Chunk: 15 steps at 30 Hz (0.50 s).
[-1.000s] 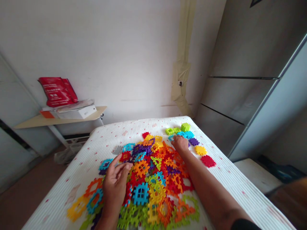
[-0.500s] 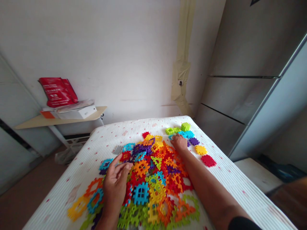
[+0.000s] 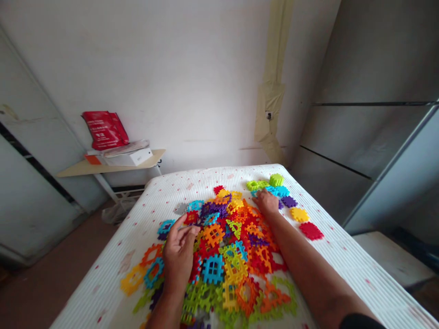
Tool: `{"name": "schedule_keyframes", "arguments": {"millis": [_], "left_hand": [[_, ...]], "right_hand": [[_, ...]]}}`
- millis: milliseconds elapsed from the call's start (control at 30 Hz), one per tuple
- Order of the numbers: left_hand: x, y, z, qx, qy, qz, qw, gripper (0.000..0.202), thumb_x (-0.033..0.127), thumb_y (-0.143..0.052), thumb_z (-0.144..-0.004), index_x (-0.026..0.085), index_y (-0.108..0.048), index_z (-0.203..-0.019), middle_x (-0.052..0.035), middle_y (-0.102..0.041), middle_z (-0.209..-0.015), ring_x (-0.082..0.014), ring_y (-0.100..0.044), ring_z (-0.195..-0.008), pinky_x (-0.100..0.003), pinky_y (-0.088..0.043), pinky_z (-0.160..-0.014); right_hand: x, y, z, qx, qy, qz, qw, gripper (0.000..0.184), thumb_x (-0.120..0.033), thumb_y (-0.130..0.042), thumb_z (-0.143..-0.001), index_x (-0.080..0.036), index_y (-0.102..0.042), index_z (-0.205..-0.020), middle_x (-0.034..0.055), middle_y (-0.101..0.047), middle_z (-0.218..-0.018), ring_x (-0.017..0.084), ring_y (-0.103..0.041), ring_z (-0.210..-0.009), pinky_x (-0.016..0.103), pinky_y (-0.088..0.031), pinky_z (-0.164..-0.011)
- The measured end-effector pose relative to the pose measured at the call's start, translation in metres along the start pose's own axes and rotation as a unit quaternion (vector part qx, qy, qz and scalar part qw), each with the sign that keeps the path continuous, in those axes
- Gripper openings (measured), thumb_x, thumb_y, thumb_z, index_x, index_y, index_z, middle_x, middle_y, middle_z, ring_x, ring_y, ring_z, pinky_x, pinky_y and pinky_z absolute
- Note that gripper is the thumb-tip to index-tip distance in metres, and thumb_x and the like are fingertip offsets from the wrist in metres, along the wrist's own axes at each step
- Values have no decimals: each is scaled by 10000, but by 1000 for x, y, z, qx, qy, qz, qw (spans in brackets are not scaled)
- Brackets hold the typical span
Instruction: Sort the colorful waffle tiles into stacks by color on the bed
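We're curving our left hand [image 3: 180,249], half-open, over toothed pieces [image 3: 236,273] heaped on the spotted cover [image 3: 343,269] | resting our right hand [image 3: 268,202] beside blue pieces [image 3: 282,191], its grip hidden from us | finding the red bag's [image 3: 103,130] white lettering unreadable

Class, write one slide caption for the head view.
Left hand open by heaped notched plastic tiles, right hand at blue tiles, on a spotted cloth.

Red bag [image 3: 103,130] and white box [image 3: 128,159] stacked on a small side table [image 3: 73,171], yellowish tape [image 3: 276,55] down the wall [image 3: 188,82]
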<state>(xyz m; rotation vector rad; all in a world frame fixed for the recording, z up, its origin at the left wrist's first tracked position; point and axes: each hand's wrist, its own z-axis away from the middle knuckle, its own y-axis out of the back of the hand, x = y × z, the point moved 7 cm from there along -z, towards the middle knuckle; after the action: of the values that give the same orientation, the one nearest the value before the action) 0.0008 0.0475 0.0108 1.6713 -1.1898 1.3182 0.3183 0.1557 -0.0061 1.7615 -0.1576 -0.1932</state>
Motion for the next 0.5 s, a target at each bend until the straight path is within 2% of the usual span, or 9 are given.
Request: {"name": "schedule_keyframes", "arguments": {"millis": [167,267,333,400,433,500], "left_hand": [[8,13,-2,42,-24,15,999,490,363,-624,-750,151,-540,-1184,-62,-695,-830,-179,-670,-767,-313,-524,-747],[12,22,-5,62,-41,23,997,462,350,-605,-764,153,-536,-1176,-51,-690,-826,-164,-661,-746,-302,-515,-744],[14,26,-8,65,-50,-7,997,428,351,-594,-762,156,-557,-1141,-52,-692,-835,-168,-658,-757,-302,-508,-746],[14,27,-11,41,-61,-115,991,330,356,-584,-754,173,-623,-1025,-56,-697,-840,-184,-655,-775,-311,-494,-752],[14,24,-13,14,-64,-193,979,270,353,-580,-748,188,-654,-948,-55,-702,-838,-195,-653,-782,-319,-485,-751],[9,14,-14,-70,-66,-351,931,183,334,-578,-731,212,-689,-811,-52,-709,-822,-217,-646,-790,-335,-465,-741]], "right_hand": [[2,15,1,26,11,-12,1000,292,-400,-493,-869,-197,-656,-1001,100,-649,-1041,221,-609,-941,262,-437,-666],[4,23,-2,-1,26,-65,998,267,-363,-519,-850,-207,-666,-1008,82,-677,-1007,198,-626,-885,250,-429,-668],[-1,30,-3,-31,68,-117,990,242,-335,-546,-829,-201,-681,-978,57,-699,-937,172,-635,-827,235,-427,-668],[-12,39,-1,-57,133,-165,976,218,-307,-568,-809,-196,-693,-950,31,-708,-899,143,-635,-786,217,-429,-674],[-18,43,3,-69,163,-182,967,210,-293,-579,-799,-197,-696,-945,21,-709,-899,131,-634,-775,208,-430,-677],[-28,51,10,-94,207,-196,954,207,-270,-601,-778,-203,-700,-948,12,-710,-910,120,-632,-762,197,-434,-673]]}}
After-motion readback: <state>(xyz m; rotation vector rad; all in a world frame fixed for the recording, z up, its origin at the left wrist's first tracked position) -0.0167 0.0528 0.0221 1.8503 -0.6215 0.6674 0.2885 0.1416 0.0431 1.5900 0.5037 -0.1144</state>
